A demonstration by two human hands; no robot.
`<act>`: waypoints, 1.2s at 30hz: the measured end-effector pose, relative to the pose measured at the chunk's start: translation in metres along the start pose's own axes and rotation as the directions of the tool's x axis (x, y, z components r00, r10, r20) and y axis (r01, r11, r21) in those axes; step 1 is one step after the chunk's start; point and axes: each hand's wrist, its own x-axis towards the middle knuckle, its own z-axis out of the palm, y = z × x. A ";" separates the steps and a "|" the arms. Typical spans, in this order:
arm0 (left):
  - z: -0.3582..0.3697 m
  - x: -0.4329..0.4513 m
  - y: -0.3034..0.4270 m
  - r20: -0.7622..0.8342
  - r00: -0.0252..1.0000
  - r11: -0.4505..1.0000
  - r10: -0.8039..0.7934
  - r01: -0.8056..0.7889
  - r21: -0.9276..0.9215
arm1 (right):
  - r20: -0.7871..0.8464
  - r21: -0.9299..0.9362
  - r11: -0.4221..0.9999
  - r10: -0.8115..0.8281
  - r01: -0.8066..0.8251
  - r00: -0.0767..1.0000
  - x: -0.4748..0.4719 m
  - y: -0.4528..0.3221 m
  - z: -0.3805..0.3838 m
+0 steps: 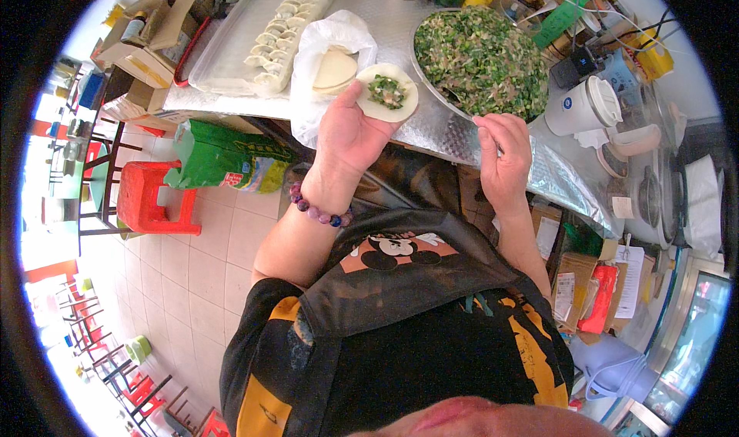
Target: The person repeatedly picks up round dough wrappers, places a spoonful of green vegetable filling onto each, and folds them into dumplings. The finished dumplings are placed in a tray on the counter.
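Observation:
On the open palm of my left hand (361, 128) lies a round dough wrapper (407, 109), held at its edge by the thumb. A small mound of chopped green filling (387, 92) sits in its middle. My right hand (505, 154) is at the near rim of a large metal bowl (423, 72), thumb and forefinger pinched together. Whether a thin utensil handle is between those fingers cannot be made out. Chopped greens mixed with pale bits (482, 59) heap up in the bowl. Left of the wrapper, a stack of round wrappers (335, 70) rests in a white plastic bag (306, 99).
A translucent plastic tray (231, 50) holds rows of folded dumplings (277, 41). Right of the bowl stand a white lidded cup (580, 106) and cluttered containers. Below the metal-topped table (375, 7), a green sack (222, 157) and red stool (153, 197) are at the left.

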 end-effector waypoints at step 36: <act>0.032 0.006 -0.018 0.257 0.929 0.952 -0.265 0.294 -0.082 | 0.085 0.917 0.213 0.721 -0.337 0.688 -0.013 0.006 -0.008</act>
